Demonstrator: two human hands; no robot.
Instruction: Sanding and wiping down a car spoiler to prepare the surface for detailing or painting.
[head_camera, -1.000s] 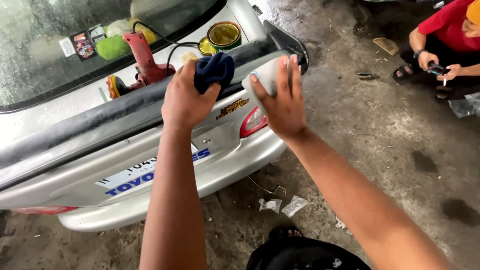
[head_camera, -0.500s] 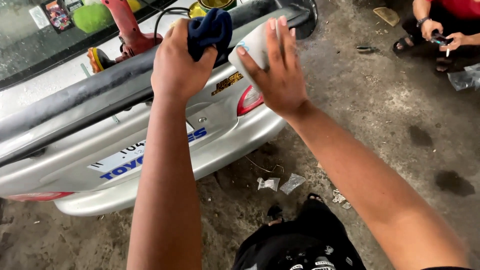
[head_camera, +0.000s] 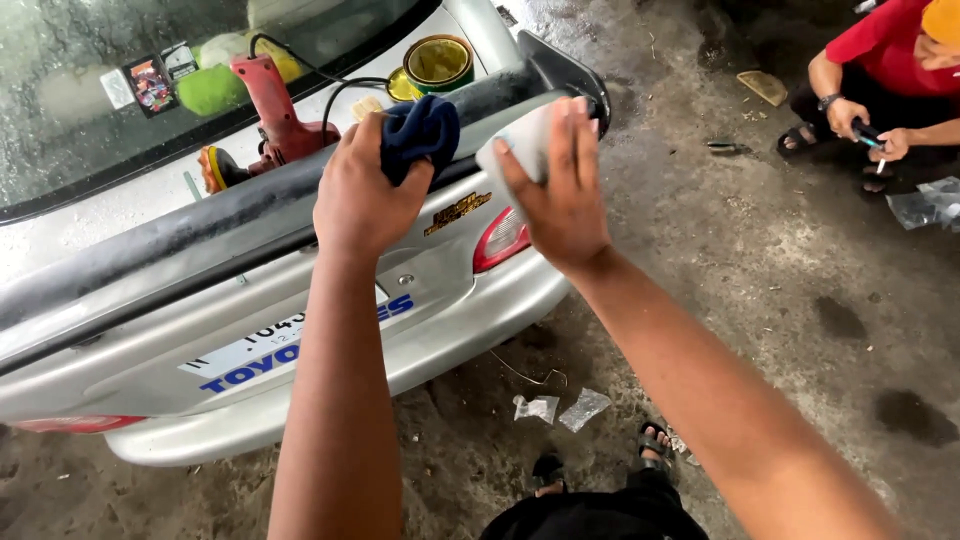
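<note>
My left hand (head_camera: 365, 190) grips a bunched dark blue cloth (head_camera: 420, 132) and presses it on the black rear spoiler (head_camera: 200, 235) of a silver car (head_camera: 330, 330). My right hand (head_camera: 560, 190) lies flat with spread fingers over a whitish, hazy patch (head_camera: 520, 140) of the spoiler, just right of the cloth. Both forearms reach up from the bottom of the view.
On the boot lid lie a red power polisher (head_camera: 270, 110) with its black cable, an open round tin (head_camera: 437, 62) and a green pad (head_camera: 212, 90). A person in red (head_camera: 880, 70) crouches at the top right. Plastic scraps (head_camera: 560, 408) litter the wet concrete floor.
Both hands have stayed on the spoiler, the cloth hand shifting slightly along it. The view moved up and down over the car's rear.
</note>
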